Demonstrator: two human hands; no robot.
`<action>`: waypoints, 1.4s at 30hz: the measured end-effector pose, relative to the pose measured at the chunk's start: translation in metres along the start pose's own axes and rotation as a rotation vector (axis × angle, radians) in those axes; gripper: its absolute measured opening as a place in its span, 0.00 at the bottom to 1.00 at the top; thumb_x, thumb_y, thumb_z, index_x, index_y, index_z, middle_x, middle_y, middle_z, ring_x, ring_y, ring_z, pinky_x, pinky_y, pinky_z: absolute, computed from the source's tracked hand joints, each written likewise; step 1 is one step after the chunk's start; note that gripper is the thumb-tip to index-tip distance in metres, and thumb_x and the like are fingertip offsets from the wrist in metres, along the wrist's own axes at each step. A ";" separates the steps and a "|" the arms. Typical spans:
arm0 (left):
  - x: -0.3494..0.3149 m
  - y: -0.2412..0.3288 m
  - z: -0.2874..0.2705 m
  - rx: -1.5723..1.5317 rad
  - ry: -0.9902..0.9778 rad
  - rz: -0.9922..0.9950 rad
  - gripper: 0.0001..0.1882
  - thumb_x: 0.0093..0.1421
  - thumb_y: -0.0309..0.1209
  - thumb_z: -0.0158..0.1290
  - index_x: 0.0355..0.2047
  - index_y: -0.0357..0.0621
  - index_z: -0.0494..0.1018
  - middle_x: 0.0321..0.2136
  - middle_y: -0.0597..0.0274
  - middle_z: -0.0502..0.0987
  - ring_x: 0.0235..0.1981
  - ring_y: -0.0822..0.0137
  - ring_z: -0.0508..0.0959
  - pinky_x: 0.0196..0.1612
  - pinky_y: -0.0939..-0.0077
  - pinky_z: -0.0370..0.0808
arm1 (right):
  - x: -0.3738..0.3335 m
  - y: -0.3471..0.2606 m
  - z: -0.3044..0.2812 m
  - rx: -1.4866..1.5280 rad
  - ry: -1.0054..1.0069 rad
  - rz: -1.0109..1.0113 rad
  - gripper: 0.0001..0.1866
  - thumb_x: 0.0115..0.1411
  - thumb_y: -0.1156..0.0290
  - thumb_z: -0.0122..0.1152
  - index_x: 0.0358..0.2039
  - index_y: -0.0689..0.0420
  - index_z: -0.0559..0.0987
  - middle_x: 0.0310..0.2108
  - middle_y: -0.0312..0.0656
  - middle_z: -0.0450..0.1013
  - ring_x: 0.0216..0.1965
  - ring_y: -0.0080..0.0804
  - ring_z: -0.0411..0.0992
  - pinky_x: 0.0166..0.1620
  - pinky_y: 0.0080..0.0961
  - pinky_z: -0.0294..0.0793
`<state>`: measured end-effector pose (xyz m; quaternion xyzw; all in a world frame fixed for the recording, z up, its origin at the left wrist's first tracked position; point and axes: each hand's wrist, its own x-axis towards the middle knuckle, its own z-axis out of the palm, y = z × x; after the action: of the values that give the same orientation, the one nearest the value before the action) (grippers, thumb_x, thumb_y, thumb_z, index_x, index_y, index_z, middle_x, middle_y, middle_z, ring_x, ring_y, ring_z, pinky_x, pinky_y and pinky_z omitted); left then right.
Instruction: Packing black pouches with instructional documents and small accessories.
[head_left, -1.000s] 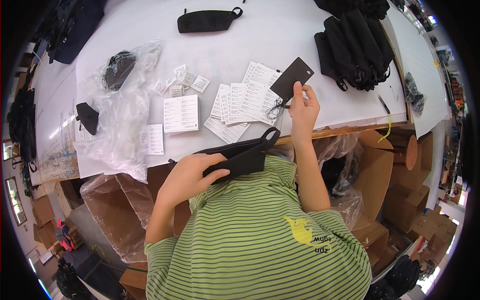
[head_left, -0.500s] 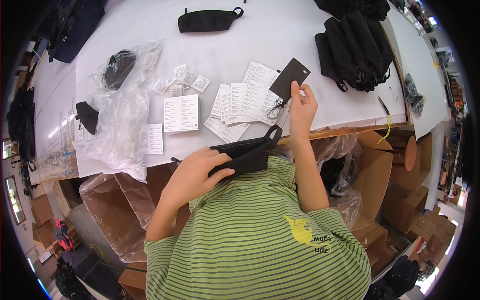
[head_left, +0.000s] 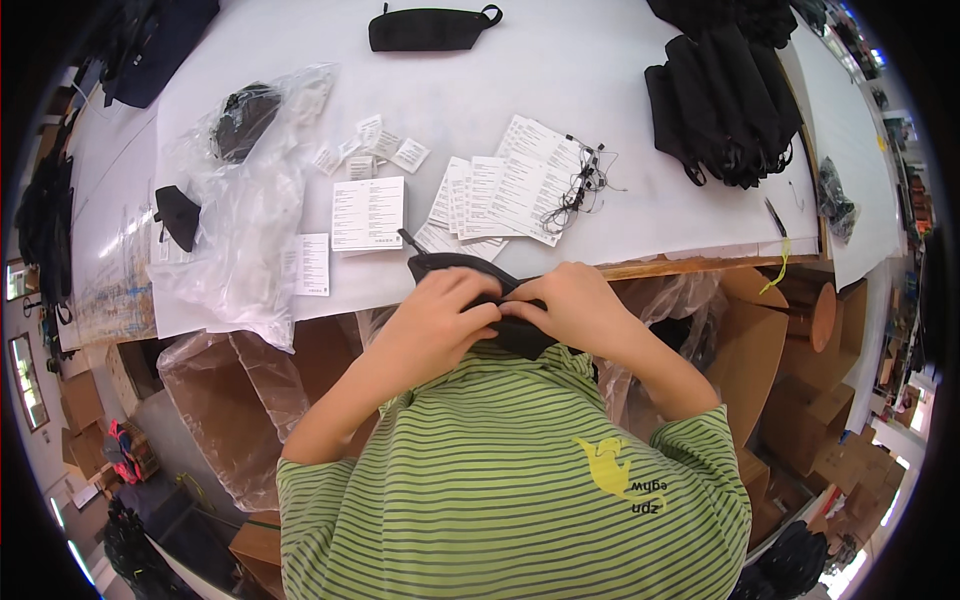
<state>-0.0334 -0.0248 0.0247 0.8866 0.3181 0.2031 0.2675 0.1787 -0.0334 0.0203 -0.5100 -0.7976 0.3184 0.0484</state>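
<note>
Black pouch (head_left: 523, 339) held at the near edge of the bench (head_left: 690, 222), before the striped shirt (head_left: 500, 470); pinched about its middle by the fingers of left hand (head_left: 435, 312) and right hand (head_left: 575, 305), with one end jutting past toward the cards (head_left: 368, 215), more fabric below the right thumb.

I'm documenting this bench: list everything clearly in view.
Flat table: one, white, centre.
Soft fabric pouch: one, black, between hands.
Looped fabric pouch: one, black, far centre.
Bunched fabric items: several, black, far right.
Flat printed cards: many, white, mid-table.
Thin tangled cords: several, black, at cards' right.
Small flat tags: several, white, behind cards.
Crumpled plastic bag: one, clear, left.
Cardboard boxes: several, brown, around table.
Striped shirt: one, green, lower centre.
Left hand, right hand: two, bare, on pouch.
</note>
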 end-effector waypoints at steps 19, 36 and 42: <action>0.086 -0.176 -0.010 0.278 0.041 -0.559 0.18 0.47 0.37 0.63 0.30 0.40 0.69 0.27 0.55 0.75 0.33 0.59 0.74 0.45 0.62 0.66 | -0.021 0.008 -0.023 0.202 0.109 -0.047 0.12 0.46 0.62 0.70 0.23 0.57 0.79 0.11 0.39 0.64 0.13 0.31 0.63 0.20 0.24 0.60; 0.035 -0.047 0.014 -0.602 0.665 -0.388 0.37 0.47 0.39 0.65 0.55 0.43 0.62 0.58 0.56 0.58 0.59 0.57 0.60 0.59 0.59 0.58 | 0.002 -0.007 -0.041 0.049 0.609 -0.182 0.09 0.45 0.68 0.70 0.23 0.59 0.80 0.13 0.38 0.69 0.12 0.27 0.62 0.19 0.22 0.60; 0.030 -0.014 0.048 -1.817 0.622 -0.643 0.24 0.53 0.26 0.60 0.49 0.34 0.66 0.47 0.54 0.72 0.47 0.65 0.74 0.49 0.71 0.72 | 0.011 -0.015 -0.027 0.126 0.779 -0.223 0.08 0.48 0.69 0.69 0.27 0.58 0.81 0.12 0.34 0.66 0.11 0.23 0.60 0.19 0.20 0.58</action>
<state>0.0066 -0.0118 -0.0153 0.1273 0.3221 0.5085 0.7883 0.1730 -0.0162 0.0469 -0.4989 -0.7489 0.1427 0.4121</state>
